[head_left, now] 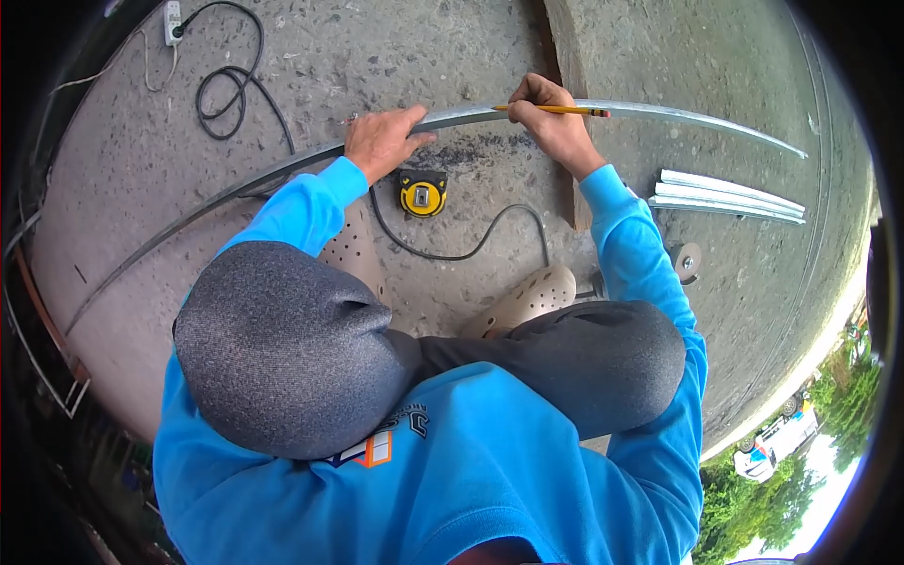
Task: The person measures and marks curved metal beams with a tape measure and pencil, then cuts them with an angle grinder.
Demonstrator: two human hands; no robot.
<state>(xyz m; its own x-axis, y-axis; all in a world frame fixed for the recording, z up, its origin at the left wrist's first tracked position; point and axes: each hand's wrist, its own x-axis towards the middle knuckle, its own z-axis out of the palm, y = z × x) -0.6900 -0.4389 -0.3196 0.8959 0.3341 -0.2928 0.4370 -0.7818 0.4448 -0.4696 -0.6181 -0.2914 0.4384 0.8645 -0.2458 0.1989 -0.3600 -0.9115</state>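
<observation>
A long, thin galvanized metal profile (650,110) runs across the view, looking curved through the wide lens. My left hand (381,141) grips it left of the middle, thumb stretched toward the right; the fingertips on its far side are partly hidden. In my right hand (551,118) is a yellow pencil (565,110), pinched between thumb and fingers, its tip at the profile's surface. A yellow and black tape measure (423,194) lies on the concrete between my hands, a little nearer my feet.
A wooden board (568,66) passes under the profile. Several short metal pieces (725,198) lie at right, near a tool's round disc (687,260). A black cable (247,71) snakes over the floor from a white socket strip (172,24). My clogs (537,297) are close by.
</observation>
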